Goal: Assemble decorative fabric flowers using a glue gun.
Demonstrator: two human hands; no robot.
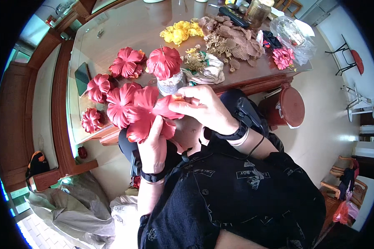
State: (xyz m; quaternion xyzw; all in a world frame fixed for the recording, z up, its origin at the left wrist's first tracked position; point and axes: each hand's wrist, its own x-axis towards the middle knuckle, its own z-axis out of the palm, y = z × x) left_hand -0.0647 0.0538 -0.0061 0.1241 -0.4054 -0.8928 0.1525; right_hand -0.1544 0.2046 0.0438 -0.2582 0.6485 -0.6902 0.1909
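Over my lap, at the table's near edge, I hold a red artificial flower (144, 111) with broad petals. The thumb of my left hand (154, 147) lies on the petals from below, its other fingers hidden behind them. My right hand (203, 106) pinches the outer end of one petal at the flower's right side. Just beyond it, another red flower (164, 62) rests on a whitish jar (171, 83). More red blooms lie to the left: a large one (128, 63), a smaller one (98, 88) and one near the table edge (91, 120).
The glass-topped table (112, 37) carries yellow flowers (181, 32), brown leaf-like pieces (241, 41), a whitish glove (210, 70), a phone (82, 79), a pink flower (283, 58), a clear plastic bag (293, 33) and a glass jar (258, 13). A red bin (290, 107) stands right.
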